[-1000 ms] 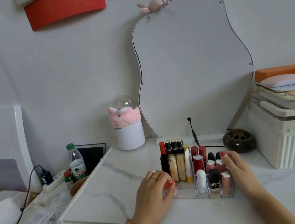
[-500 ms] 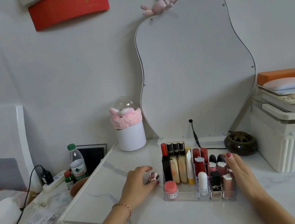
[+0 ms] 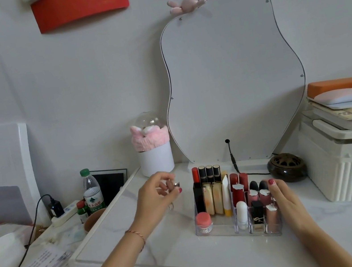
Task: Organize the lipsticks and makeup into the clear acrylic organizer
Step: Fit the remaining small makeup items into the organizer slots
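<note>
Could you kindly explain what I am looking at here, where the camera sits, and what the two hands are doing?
There is no machine here: a person wears a wide-angle camera on the head, looking forward and down at their own bare hands. On the white marble table stands a clear acrylic organizer, already filled with upright lipsticks and a small pink-lidded jar. The left hand is lifted beside the organizer and pinches a small pinkish lipstick. The right hand rests against the organizer's right side. Behind stand a curvy mirror and a dark round burner.
</note>
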